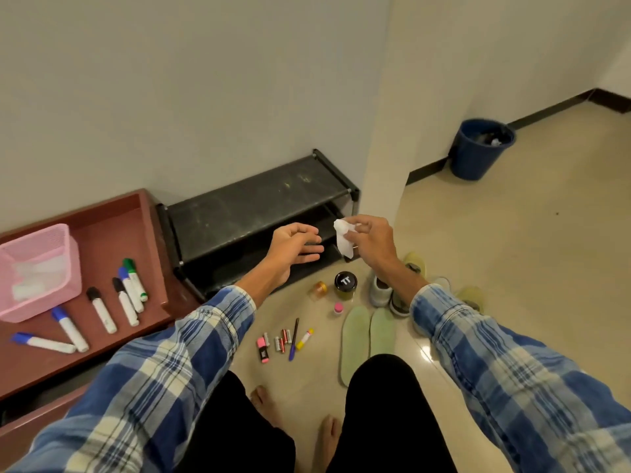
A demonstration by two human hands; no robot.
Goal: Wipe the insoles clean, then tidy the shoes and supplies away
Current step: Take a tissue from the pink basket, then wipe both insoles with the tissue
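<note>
My right hand [370,238] pinches a crumpled white wipe [342,237] in the air in front of the black shoe rack [252,203]. My left hand [295,249] hovers beside it, fingers relaxed and holding nothing. Two pale green insoles [355,339] lie side by side on the floor below my right arm. Behind them stand the shoes [392,293], white and grey with yellowish parts, partly hidden by my right forearm. A dark jar with a black lid [345,285] stands left of the shoes.
A small amber jar [319,288], a pink-capped bottle [338,308], batteries, a pen, a glue stick and a pink highlighter [263,349] lie on the floor. A brown tray [112,240] at left holds several markers and a pink basket [37,268]. A blue bin [481,148] stands far right.
</note>
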